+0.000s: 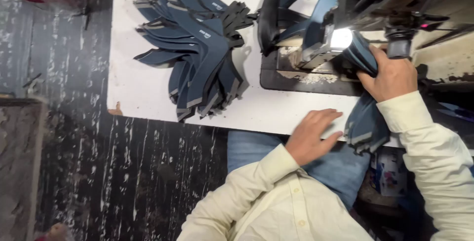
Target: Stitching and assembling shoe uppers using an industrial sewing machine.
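Table: a white table (148,93) over a dark, paint-streaked floor (98,172).
Stack: navy cut pieces (197,53) fanned out on the table, well left of both hands.
Machine: a sewing machine (326,38) with its lamp lit.
Right hand: the right hand (390,78) clenched around a navy fabric piece (365,117) beside the lamp; its tail hangs over the table edge.
Left hand: the left hand (313,135) flat, fingers loose, holding nothing, at the table's near edge just beside the hanging fabric.

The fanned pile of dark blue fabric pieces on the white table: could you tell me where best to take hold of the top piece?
Probably at its lower tips, from the table's front edge: the fabric pile fans out there, so the ends lie spread and separate, while the upper ends overlap tightly against the black strips.
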